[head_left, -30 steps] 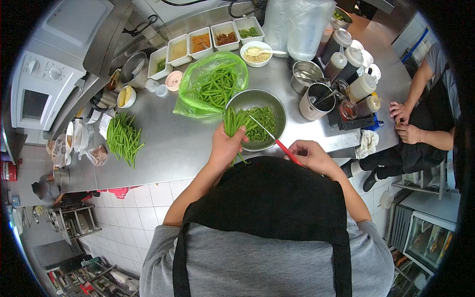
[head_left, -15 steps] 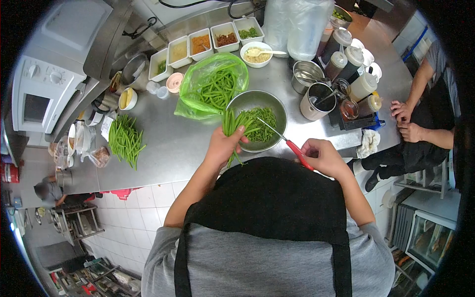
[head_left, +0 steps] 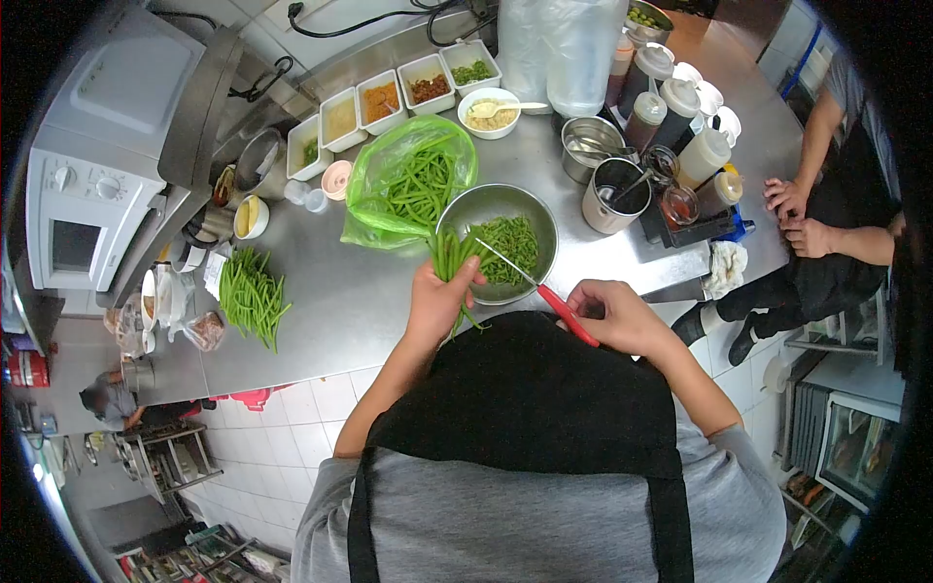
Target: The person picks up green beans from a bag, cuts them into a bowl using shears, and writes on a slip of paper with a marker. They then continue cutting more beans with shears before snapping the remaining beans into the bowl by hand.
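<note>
your left hand (head_left: 434, 299) grips beans (head_left: 453, 255) pointing away from you, over the bowl (head_left: 491, 202)'s left edge. your right hand (head_left: 619, 313) holds the red-handled cutter (head_left: 564, 311), slanting left to them.

we see a bunch of long green beans (head_left: 453, 255) over the left rim of a round steel bowl (head_left: 498, 197), which holds small cut bean pieces (head_left: 512, 247); a red-handled cutting tool (head_left: 566, 314) slants over the near right rim, its metal tip at the bunch.
</note>
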`<state>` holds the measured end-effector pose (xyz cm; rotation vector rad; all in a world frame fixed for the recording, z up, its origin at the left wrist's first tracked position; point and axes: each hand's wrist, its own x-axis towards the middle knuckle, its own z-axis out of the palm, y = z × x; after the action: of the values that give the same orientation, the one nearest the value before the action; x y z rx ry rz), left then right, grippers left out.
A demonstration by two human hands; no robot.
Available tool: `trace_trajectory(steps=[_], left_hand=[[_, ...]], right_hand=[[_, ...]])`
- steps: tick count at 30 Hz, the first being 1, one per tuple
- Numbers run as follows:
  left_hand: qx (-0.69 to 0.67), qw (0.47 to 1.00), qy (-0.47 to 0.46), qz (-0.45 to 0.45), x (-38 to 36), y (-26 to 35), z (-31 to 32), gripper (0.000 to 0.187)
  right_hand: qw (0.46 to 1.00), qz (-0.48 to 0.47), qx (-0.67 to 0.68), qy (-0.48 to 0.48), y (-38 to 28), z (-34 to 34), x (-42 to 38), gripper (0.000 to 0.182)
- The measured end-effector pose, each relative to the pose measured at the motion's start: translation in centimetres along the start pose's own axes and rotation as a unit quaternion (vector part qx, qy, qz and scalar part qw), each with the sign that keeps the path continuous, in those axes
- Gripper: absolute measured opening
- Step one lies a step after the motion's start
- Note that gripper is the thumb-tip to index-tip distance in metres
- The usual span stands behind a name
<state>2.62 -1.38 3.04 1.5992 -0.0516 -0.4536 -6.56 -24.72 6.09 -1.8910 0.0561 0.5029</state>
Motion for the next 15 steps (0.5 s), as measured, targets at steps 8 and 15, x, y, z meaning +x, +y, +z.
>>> trace_trajectory(steps=[8, 15], left_hand=[[0.069, 0.997, 0.027, 0.023, -0.3, -0.4, 1.0, 0.019], [0.092, 0.995, -0.011, -0.027, -0.4, 0.2, 1.0, 0.020]], right_hand=[[0.999, -0.034, 0.020, 0.011, 1.2, 0.3, 1.4, 0.041], [0.995, 0.039, 0.079, -0.040, 0.6, -0.1, 2.1, 0.027]])
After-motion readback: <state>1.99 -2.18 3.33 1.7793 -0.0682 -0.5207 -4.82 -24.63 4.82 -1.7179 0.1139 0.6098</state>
